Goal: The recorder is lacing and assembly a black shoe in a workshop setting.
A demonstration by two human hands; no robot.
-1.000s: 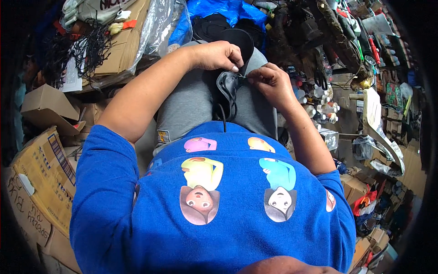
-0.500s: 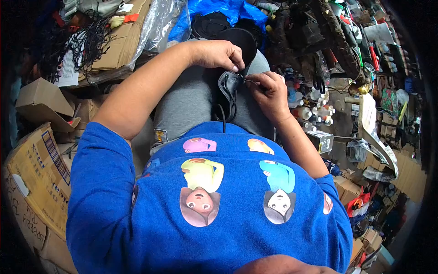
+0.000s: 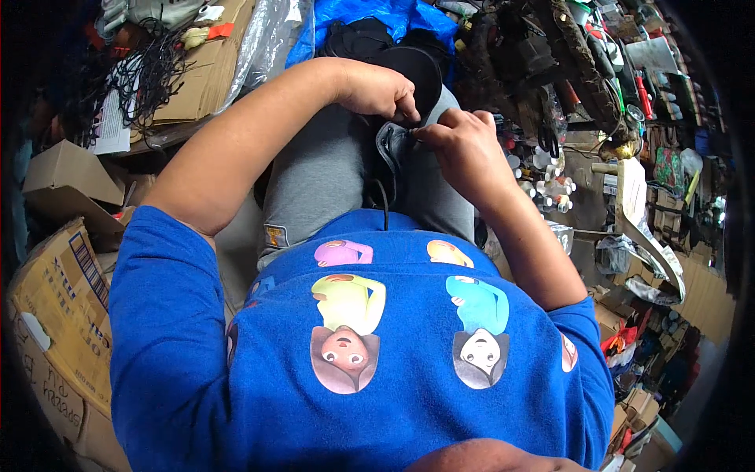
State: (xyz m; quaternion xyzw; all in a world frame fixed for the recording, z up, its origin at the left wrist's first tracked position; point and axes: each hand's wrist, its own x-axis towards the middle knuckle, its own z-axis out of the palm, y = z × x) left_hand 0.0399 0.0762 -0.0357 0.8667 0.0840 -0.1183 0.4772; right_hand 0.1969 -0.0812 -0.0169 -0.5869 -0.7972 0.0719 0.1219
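A black shoe (image 3: pixel 391 147) lies between my grey-trousered thighs, with a lace or cord along its near part. Its smooth, rounded black far part (image 3: pixel 421 75) rises beyond my fingers. My left hand (image 3: pixel 383 93) is closed at the shoe from the left, fingers curled and fingertips pointing down at its middle. From the right, my right hand (image 3: pixel 464 141) is closed in a pinch close to the same spot, back of the hand upward. Whatever the right fingers pinch is hidden. A dark cord end (image 3: pixel 383 193) stands up near my waist.
Flattened cardboard (image 3: pixel 200 86) with tangled black cords (image 3: pixel 145 86) lies at upper left, an open carton (image 3: pixel 71 177) below it. Blue plastic sheeting (image 3: pixel 429 20) is beyond my knees. Small bottles (image 3: pixel 554 189) stand right of my leg, near a white curved strip (image 3: pixel 637 212).
My right hand has turned over and risen slightly, its knuckles now upward; the thin thing seen in its fingers no longer shows. My left hand stays at the shoe, its forearm shifted slightly up and left.
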